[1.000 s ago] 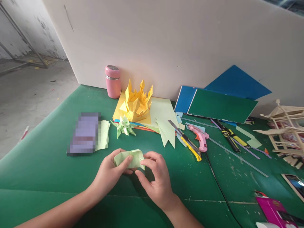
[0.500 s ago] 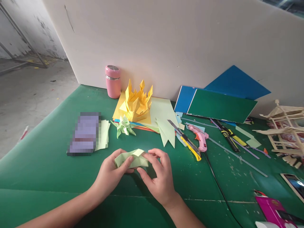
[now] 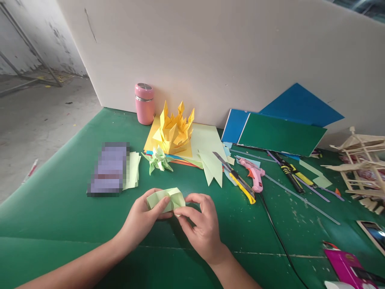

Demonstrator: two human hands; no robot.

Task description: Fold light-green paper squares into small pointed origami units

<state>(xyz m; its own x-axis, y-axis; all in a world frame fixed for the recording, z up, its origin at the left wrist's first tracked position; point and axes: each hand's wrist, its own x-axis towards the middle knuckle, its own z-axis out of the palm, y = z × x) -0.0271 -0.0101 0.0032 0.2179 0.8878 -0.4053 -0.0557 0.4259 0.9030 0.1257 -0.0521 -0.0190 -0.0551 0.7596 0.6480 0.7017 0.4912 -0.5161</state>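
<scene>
A small piece of pale green folded paper, creased across its face, is held above the green table. My left hand grips its left part, thumb on top and fingers behind. At the lower right corner, my right hand pinches the paper's edge between thumb and fingers. Just beyond the hands lies a green and white folded paper flower. To its left is a stack of pale green paper slips, beside a blurred-out phone-like object.
A yellow folded-paper piece stands on paper sheets, near a pink flask. Rightward lie a yellow utility knife, a pink glue gun with its cord, and plastic strips. A wooden stick model stands at the far right.
The paper has turned so more of its creased face shows. My right thumb and fingers have shifted from its upper right edge to pinch the lower right corner.
</scene>
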